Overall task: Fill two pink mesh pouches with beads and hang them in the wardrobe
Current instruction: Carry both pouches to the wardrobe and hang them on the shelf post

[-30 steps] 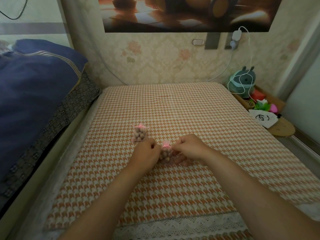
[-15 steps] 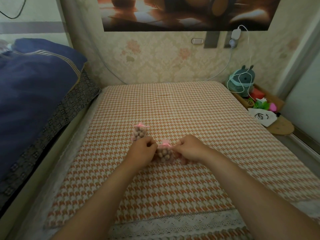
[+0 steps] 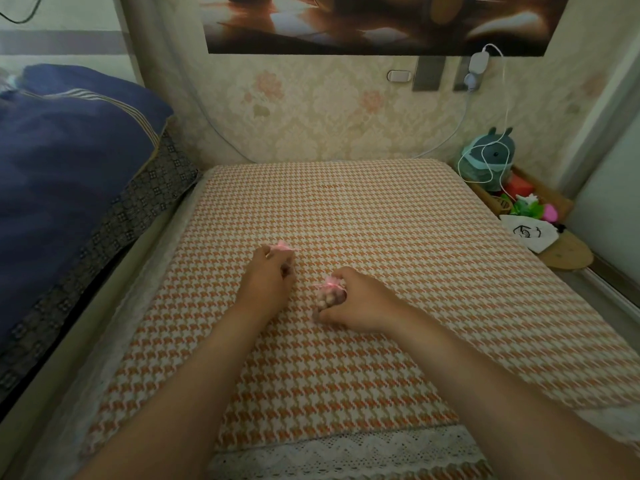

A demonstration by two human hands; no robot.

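Observation:
Two small pink mesh pouches full of brown beads lie on the orange-and-white houndstooth table cover (image 3: 381,216). My left hand (image 3: 268,278) covers the left pouch (image 3: 282,247), with only its pink gathered top showing past my fingers. My right hand (image 3: 360,301) curls round the right pouch (image 3: 330,294), whose beads and pink tied top show at the hand's left side. Both hands rest low on the cover, a short gap apart.
A bed with a dark blue quilt (image 3: 62,161) runs along the left. At the right stand a green plush toy (image 3: 490,155), a wooden box of small toys (image 3: 530,202) and a white drawstring bag (image 3: 530,233). A white cable (image 3: 485,161) hangs from a wall plug.
My left hand left the right pouch and moved up-left onto the other pouch. My right hand shifted from the drawstring to closing round the right pouch.

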